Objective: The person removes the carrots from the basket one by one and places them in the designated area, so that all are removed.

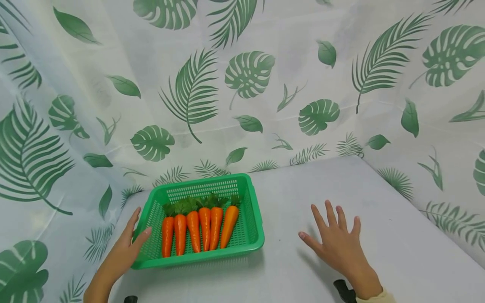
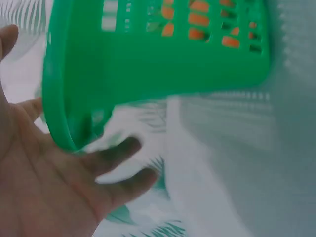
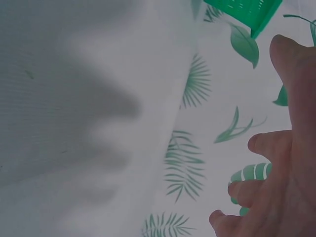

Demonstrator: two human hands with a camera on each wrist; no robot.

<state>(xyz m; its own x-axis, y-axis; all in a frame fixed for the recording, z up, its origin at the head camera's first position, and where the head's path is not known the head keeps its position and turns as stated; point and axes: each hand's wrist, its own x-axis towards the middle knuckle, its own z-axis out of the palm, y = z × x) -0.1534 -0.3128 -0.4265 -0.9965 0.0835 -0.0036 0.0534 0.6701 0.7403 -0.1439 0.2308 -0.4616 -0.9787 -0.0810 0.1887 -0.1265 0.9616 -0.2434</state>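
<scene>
A green plastic basket (image 1: 197,258) with slotted walls stands at the left of the white table. Inside it several orange carrots (image 1: 193,231) lie side by side, their leafy green tops (image 1: 187,205) toward the back. My left hand (image 1: 123,252) is at the basket's left rim, its fingers extended and spread; the thumb overlaps the rim in the head view. In the left wrist view the basket's rim (image 2: 57,89) crosses in front of the palm, with fingers (image 2: 121,190) reaching past it. To the right of the basket my right hand (image 1: 339,244) hovers over the table, fingers spread and holding nothing.
The white tabletop (image 1: 295,189) runs from the basket to the right side. Behind it and at both sides hangs a white cloth (image 1: 288,38) printed with green leaves. A dark wrist device (image 1: 345,290) shows beside the right wrist.
</scene>
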